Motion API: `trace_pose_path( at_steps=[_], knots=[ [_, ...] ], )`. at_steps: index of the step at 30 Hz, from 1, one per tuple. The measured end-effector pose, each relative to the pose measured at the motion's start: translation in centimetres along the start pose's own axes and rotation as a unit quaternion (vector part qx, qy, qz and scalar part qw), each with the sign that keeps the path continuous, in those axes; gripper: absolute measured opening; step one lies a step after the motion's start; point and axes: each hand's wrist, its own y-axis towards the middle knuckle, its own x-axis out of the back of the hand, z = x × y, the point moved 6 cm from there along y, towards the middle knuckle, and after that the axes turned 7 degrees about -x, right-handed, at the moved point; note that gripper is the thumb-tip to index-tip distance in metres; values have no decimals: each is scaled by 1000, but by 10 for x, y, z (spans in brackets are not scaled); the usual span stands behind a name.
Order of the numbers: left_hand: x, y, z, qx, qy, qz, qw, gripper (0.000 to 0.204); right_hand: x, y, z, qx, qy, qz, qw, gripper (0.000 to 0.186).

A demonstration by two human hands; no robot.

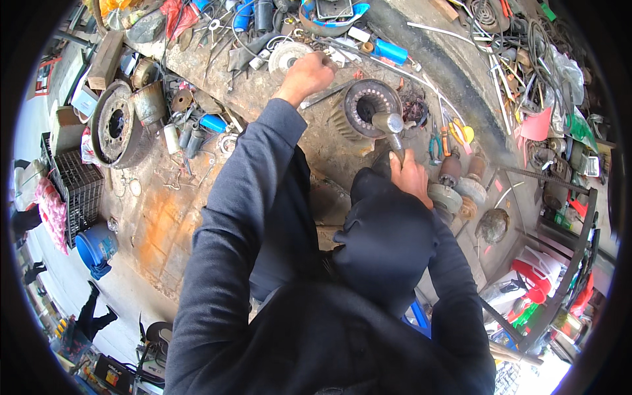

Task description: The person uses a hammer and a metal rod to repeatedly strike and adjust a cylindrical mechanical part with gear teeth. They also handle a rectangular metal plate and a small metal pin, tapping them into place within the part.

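Note:
My right hand (411, 176) is wrapped round the handle of a hammer (388, 124). The hammer's head is over the near right rim of a finned motor housing (345, 113), whose round opening shows a ring of slots. Left of and beyond the housing, my left hand (308, 77) is closed, with its fingertips turned away. Whatever it may grip is hidden. Just past that hand lies a pale round metal part (287, 59). A flat metal bar (325, 95) rests between my left hand and the housing.
Blue-handled pliers (435, 146) lie right of the housing, near rusty motor rotors (450, 170). Cables, blue cylinders (391, 51) and scrap cover the far side. At left stand a large wheel rim (118, 125), a black crate (78, 187) and a blue bucket (97, 247).

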Motion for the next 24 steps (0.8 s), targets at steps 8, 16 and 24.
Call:
trace_pose_path(
  at_steps=[8, 16, 24],
  knots=[
    [-3, 0, 0, 19, -9, 6, 1000, 47, 5, 6, -12, -13, 10, -13, 1000, 43],
    [-7, 3, 1, 20, -17, 29, 999, 43, 22, 26, -14, -21, 35, -32, 999, 44],
    [-9, 4, -4, 18, 21, 31, 999, 44, 43, 55, 8, -15, -1, -12, 1000, 43]
  ],
)
